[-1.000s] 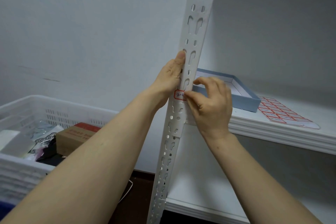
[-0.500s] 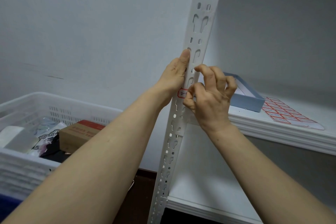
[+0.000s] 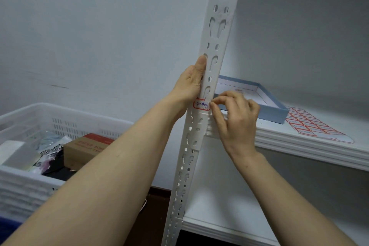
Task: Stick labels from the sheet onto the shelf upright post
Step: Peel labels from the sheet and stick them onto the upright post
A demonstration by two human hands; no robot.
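Red-bordered handwritten paper label (image 3: pixel 201 104) on white slotted metal upright post (image 3: pixel 214 62), left hand (image 3: pixel 190 82) grasping post, right hand (image 3: pixel 235 115) fingertips pinching label's right edge; risk: crooked, creased corner if pressed unevenly.

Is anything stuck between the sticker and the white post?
Nothing visible is. The label lies flat on the front of the shelf upright post, the right hand pinching at its right edge. The left hand grips the post just above, clear of it.

Sheet labels' (image 3: pixel 311 126) writing too small
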